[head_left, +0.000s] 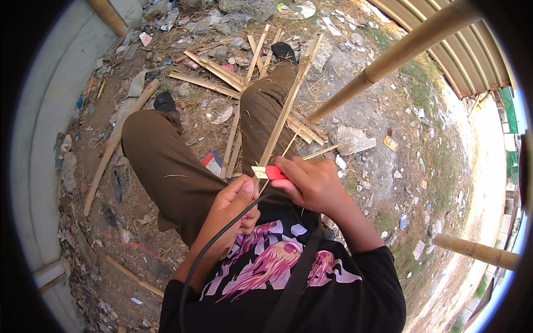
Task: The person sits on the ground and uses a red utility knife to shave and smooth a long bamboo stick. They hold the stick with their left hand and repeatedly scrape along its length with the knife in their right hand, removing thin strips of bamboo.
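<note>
A long split bamboo strip [290, 100] slants from my lap up past my right knee. My left hand [236, 202] is closed around its near end, thumb on top. In my right hand [311, 183] is a knife [274, 173] with a red handle, gripped in closed fingers. Its short, pale blade lies across the strip just beyond my left thumb. Thin slivers stick out beside my right hand, and I cannot tell whether they are still joined to the strip. A black cable [222, 232] passes over my left wrist.
Several split bamboo pieces [214, 69] lie around my right leg. A thick bamboo pole [383, 66] rises at the right, with another pole end [472, 251] lower down. A long stick [119, 136] lies left of my legs, near a grey wall [41, 139]. Litter and stones cover the ground.
</note>
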Demonstrator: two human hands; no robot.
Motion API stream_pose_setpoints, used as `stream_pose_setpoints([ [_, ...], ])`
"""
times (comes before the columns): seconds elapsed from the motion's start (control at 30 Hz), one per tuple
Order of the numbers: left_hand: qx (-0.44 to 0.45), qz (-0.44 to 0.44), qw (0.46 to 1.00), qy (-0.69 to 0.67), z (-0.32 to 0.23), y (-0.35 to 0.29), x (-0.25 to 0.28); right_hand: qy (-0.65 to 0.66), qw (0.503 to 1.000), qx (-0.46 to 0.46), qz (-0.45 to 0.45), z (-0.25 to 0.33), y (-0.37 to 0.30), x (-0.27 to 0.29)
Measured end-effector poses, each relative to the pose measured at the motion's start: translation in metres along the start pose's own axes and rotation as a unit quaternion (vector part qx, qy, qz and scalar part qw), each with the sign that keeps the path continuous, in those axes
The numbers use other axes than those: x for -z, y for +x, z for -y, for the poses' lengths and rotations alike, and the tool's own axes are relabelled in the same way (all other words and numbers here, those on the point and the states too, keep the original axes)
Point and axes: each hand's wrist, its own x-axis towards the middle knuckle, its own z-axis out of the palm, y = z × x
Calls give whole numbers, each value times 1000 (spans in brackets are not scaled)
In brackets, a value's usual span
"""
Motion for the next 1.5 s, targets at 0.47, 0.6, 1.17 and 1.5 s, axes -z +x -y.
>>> stream_pose_setpoints([
  [0.47, 75, 48, 996, -26, 19, -7, 8, 0, 956, -224, -191, -42, 13, 13],
  [0.6, 2, 21, 1000, -1, 8, -6, 5, 72, 990, -84, -91, -5, 0, -3],
  [1.17, 4, 36, 999, 13, 12, -9, 6, -10, 996, -90, -13, 23, 7, 19],
  [1.5, 9, 26, 999, 31, 12, -9, 2, -43, 992, -112, -35, 6, 11, 28],
])
